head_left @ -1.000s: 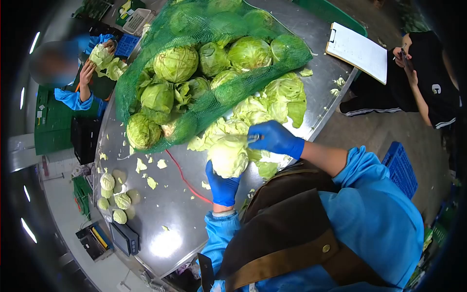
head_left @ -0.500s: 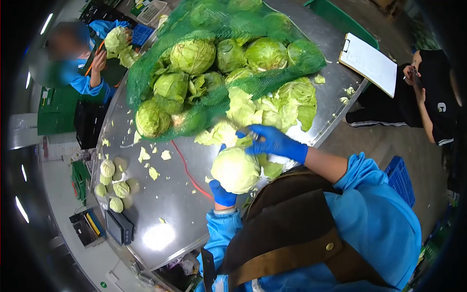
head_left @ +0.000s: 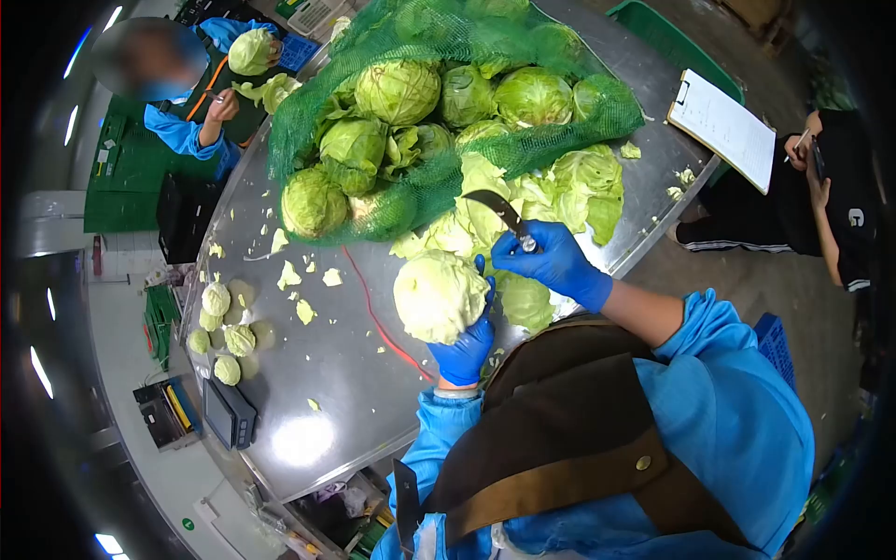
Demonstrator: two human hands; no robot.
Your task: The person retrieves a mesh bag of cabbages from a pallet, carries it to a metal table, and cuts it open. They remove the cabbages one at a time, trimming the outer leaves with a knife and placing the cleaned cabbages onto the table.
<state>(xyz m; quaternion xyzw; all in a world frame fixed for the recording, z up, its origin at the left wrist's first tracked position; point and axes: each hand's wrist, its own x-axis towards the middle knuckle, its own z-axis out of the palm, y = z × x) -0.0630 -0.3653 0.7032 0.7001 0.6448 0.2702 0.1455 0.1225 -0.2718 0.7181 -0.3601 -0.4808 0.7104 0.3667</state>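
Observation:
A pale, stripped cabbage point(head_left: 437, 297) rests in my left hand point(head_left: 467, 351), whose blue-gloved fingers and thumb wrap its right and lower side. Just right of it, my right hand point(head_left: 557, 265), also gloved in blue, is closed around a curved knife point(head_left: 499, 207). The dark blade points up and to the left, apart from the cabbage. Behind both hands lie loose cabbage leaves point(head_left: 588, 191) in a pile. A green net bag point(head_left: 429, 201) full of whole cabbages point(head_left: 398, 91) sits beyond them on the metal table point(head_left: 308, 373).
Several small cabbages point(head_left: 240, 340) stand at the left near a dark scale point(head_left: 229, 413). A red cord point(head_left: 373, 317) crosses the tabletop among leaf scraps. A clipboard point(head_left: 723, 126) lies at the right edge. One co-worker point(head_left: 201, 121) handles a cabbage; another person point(head_left: 803, 210) holds a phone.
My left hand has turned the cabbage and shifted it slightly left and up. My right hand has moved right, off the cabbage, and the knife blade now shows plainly.

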